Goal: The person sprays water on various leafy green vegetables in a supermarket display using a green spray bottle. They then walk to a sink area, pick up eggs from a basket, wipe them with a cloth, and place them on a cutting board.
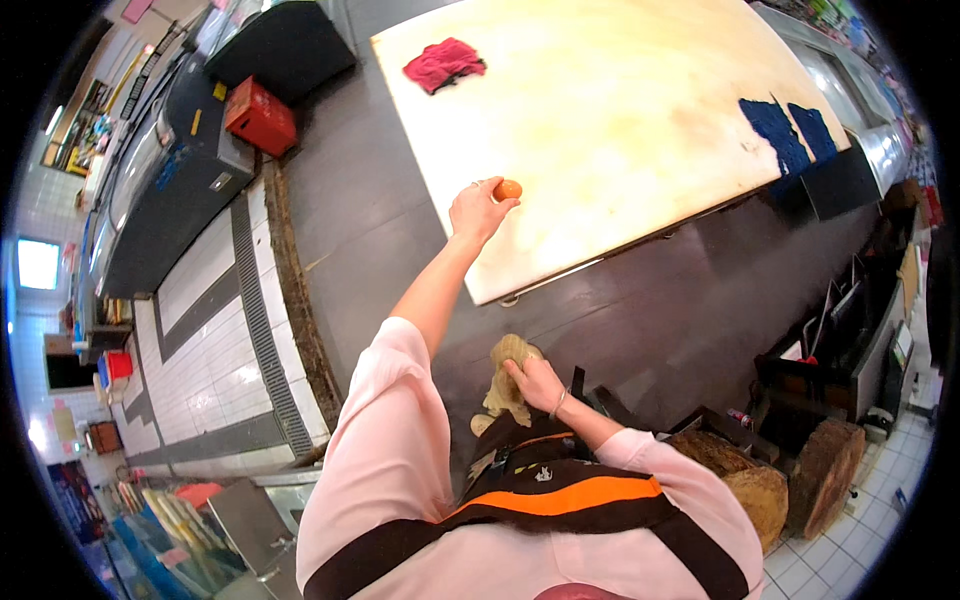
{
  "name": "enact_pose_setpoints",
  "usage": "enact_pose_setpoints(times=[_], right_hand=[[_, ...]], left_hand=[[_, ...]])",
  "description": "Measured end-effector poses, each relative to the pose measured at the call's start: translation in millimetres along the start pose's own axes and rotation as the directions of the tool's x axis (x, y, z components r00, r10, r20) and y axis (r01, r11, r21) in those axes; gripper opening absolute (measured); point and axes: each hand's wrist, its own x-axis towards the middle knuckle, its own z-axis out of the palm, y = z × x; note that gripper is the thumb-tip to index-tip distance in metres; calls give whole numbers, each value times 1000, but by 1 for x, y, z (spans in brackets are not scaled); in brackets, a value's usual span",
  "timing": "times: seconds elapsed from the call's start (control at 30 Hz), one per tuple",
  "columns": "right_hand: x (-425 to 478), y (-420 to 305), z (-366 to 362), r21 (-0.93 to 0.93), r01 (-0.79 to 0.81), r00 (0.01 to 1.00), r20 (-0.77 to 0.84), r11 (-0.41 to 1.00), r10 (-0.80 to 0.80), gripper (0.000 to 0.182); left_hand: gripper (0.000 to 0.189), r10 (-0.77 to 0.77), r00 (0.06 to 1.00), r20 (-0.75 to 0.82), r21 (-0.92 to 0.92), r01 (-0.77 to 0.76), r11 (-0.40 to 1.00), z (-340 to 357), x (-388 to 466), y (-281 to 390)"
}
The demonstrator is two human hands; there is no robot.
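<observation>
My left hand (478, 211) is stretched out over the near left corner of a large pale tabletop (600, 135), its fingers and thumb closed on a small, round, shiny orange object (508, 190), whose exact kind I cannot tell. Close to my waist, off the table's near edge, my right hand (534, 381) grips a crumpled tan cloth (504, 390), which hangs down in front of my dark apron. A crumpled red cloth (444, 64) lies near the table's far left corner. Dark blue ragged pieces (775, 135) lie at its right edge.
A red box (260, 116) stands by dark counters at the left. A floor drain grate (262, 322) runs beside a rough raised edge (296, 277). Thick wooden blocks (825, 476) and a dark bin or rack (806, 382) stand at my right.
</observation>
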Motion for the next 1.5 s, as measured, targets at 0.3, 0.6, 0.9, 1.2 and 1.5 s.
enact_pose_setpoints(times=[0.3, 0.6, 0.9, 1.2, 1.5], right_hand=[[4, 23, -2, 293, -39, 977, -187, 955, 97, 63], [17, 1, -31, 488, -89, 975, -134, 868, 176, 61], [45, -12, -74, 750, 25, 925, -268, 661, 268, 43], [59, -82, -91, -151, 411, 807, -397, 899, -436, 36], [91, -71, -57, 236, 473, 756, -604, 849, -253, 24]], left_hand=[[52, 67, 994, 90, 129, -78, 989, 44, 48, 25], [67, 17, 992, 121, 74, -26, 997, 34, 47, 20], [60, -425, 768, 479, -722, 620, 307, 2, 3, -2], [61, -51, 773, 632, -742, 585, -327, -70, -112, 47], [63, -39, 799, 600, -753, 548, -364, -79, -157, 53]])
